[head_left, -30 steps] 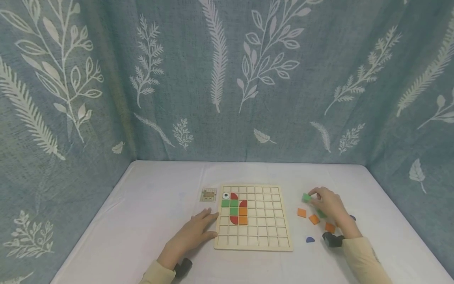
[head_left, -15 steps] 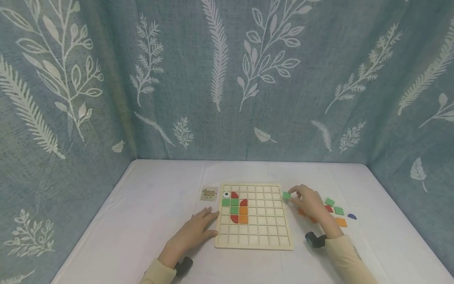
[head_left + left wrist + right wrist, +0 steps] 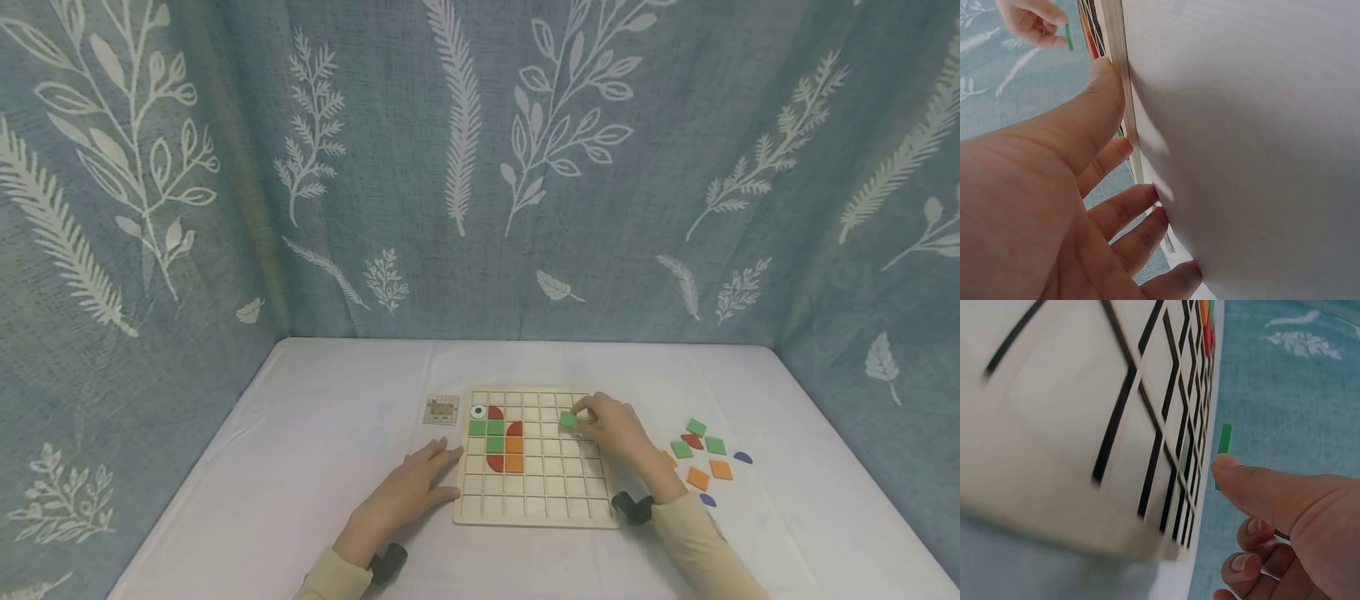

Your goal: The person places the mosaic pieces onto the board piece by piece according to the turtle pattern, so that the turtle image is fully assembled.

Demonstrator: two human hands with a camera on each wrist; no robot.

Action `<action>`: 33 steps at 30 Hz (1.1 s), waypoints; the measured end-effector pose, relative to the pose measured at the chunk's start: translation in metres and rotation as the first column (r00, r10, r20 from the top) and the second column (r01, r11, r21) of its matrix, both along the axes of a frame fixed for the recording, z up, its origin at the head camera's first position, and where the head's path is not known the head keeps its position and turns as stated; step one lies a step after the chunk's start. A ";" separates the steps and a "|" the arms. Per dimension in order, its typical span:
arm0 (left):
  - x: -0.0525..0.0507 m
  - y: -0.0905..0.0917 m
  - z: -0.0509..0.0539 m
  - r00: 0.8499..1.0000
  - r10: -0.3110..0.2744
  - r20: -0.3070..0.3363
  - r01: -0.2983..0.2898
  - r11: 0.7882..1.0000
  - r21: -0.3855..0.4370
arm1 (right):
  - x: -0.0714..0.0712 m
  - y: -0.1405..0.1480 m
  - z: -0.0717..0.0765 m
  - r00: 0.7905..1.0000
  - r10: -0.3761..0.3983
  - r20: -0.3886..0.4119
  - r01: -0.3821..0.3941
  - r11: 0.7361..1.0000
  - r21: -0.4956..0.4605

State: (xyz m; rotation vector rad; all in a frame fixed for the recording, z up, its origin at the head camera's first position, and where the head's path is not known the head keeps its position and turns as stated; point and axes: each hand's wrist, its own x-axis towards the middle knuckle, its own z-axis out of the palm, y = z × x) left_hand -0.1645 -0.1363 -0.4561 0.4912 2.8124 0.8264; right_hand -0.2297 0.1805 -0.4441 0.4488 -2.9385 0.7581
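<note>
A wooden grid board (image 3: pixel 536 513) lies on the white table, with an eye tile (image 3: pixel 478 412) and several green, red and orange tiles set in its left columns. The right hand (image 3: pixel 618 429) pinches a green square tile (image 3: pixel 568 420) above the board's upper right part; in the right wrist view the tile (image 3: pixel 1225 439) shows edge-on by the thumb. The left hand (image 3: pixel 405 492) touches the board's left edge with relaxed fingers, and in the left wrist view its thumb (image 3: pixel 1107 81) rests against the wooden rim (image 3: pixel 1120 62).
Right of the board lie loose tiles: green squares (image 3: pixel 716 446), orange squares (image 3: pixel 697 478), a red piece (image 3: pixel 692 442) and blue half-rounds (image 3: pixel 742 457). A small picture card (image 3: pixel 441 410) lies at the board's upper left. A patterned curtain surrounds the table's back and sides.
The right hand has carried the green tile left from the loose pieces to over the board, uncovering several of those pieces. The left hand has stayed at the board's edge.
</note>
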 end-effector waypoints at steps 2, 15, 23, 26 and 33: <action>0.000 0.000 -0.001 1.000 -0.001 0.001 0.001 1.000 -0.001 | -0.001 -0.005 -0.001 1.000 0.002 0.003 -0.002 1.000 0.005; 0.000 -0.001 -0.001 1.000 -0.003 0.001 0.003 1.000 0.006 | -0.007 -0.030 -0.008 0.999 0.050 -0.008 -0.050 0.998 0.022; -0.001 -0.001 -0.001 1.000 0.001 -0.001 -0.001 1.000 -0.001 | -0.010 -0.041 -0.010 0.998 0.061 -0.002 -0.061 0.997 0.041; -0.002 -0.001 -0.002 1.000 0.004 0.002 -0.004 1.000 -0.005 | -0.012 -0.043 -0.011 0.998 0.063 0.001 -0.062 0.996 0.068; -0.002 -0.002 -0.003 1.000 -0.005 0.006 0.005 1.000 -0.001 | -0.015 -0.046 -0.013 0.998 0.067 -0.013 -0.066 0.992 0.106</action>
